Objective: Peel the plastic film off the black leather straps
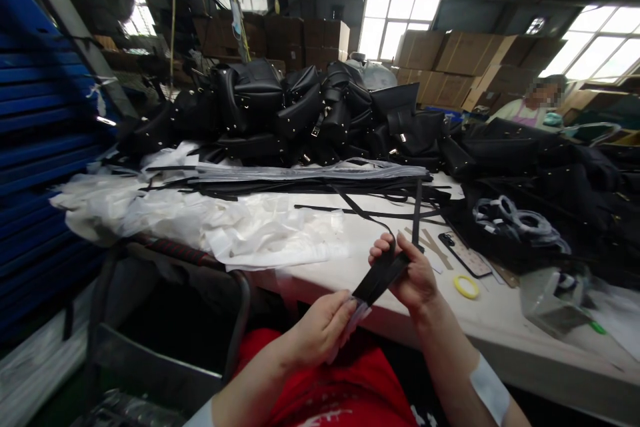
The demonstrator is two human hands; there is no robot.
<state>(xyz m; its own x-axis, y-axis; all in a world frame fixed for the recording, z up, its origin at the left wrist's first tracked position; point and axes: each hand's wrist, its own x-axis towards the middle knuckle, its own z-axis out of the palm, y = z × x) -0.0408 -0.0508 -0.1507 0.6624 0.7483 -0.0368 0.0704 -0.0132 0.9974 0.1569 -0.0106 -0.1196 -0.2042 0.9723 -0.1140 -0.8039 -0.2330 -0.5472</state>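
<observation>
A black strap (379,279) is stretched folded between my two hands, over the front edge of the table. My left hand (327,323) is closed on its near end, where a bit of clear plastic shows at the fingers. Around the upper part curl the fingers of my right hand (414,273), with the strap against the palm. From there, two thin black lengths (418,210) run back onto the table. Behind lie a bundle of long black strips (280,185) and clear-wrapped strips (310,172).
Crumpled white sheets (280,230) cover the table's left side. Black leather bags (255,90) are piled behind. A phone (465,255), yellow tape roll (466,287) and coiled clear tubing (520,220) lie right. A chair (165,347) stands left; a person (525,110) is at far right.
</observation>
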